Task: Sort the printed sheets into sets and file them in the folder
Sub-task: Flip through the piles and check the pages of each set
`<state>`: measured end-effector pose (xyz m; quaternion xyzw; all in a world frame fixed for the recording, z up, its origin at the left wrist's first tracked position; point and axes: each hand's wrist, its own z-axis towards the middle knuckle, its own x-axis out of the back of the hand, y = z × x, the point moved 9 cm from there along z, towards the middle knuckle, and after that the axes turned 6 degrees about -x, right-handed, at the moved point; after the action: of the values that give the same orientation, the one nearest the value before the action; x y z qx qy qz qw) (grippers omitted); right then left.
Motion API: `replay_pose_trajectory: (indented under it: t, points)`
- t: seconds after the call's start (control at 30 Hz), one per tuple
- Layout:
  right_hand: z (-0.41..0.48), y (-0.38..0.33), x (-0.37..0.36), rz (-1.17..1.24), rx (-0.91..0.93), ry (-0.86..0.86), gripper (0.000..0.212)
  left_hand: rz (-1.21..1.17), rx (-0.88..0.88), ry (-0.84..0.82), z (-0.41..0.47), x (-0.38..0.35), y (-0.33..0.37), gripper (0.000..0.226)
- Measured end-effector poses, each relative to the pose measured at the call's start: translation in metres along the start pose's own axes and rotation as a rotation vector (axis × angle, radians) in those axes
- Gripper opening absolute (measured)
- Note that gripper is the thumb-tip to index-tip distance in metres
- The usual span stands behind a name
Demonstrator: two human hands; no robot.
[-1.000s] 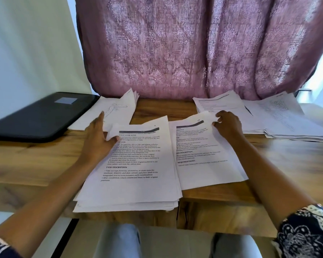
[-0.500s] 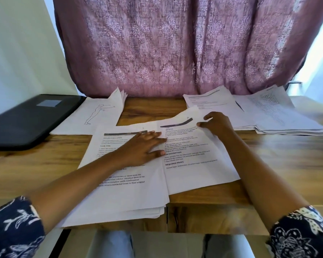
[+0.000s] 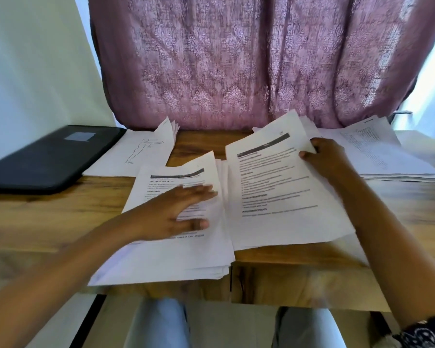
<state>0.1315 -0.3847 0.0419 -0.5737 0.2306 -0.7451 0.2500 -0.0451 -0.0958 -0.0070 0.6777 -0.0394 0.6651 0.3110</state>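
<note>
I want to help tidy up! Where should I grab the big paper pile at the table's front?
Pinch the big paper pile at its near edge, coming from the front of the table. That edge hangs past the wood, so you can reach underneath; the rest lies flat.

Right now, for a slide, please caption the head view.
Left hand flat on the front stack; right hand pinches a raised printed sheet.

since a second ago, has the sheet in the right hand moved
Yes. The far edge of the sheet has lifted off the table, toward the curtain.
</note>
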Motion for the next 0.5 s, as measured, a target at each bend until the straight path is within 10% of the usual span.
replay_pose_trajectory:
  t: [0.17, 0.33, 0.5]
  points:
    - [-0.025, 0.011, 0.018, -0.033, -0.015, -0.015, 0.036, 0.238, 0.036, -0.161, -0.075, -0.035, 0.006, 0.083]
    - [-0.053, 0.017, 0.024, -0.035, -0.044, -0.054, 0.034, 0.527, -0.087, 0.144, -0.097, -0.037, 0.022, 0.058]
    - [-0.080, 0.017, 0.032, -0.022, -0.092, -0.053, 0.041, 0.058, 0.126, 0.466, -0.105, 0.004, 0.017, 0.048]
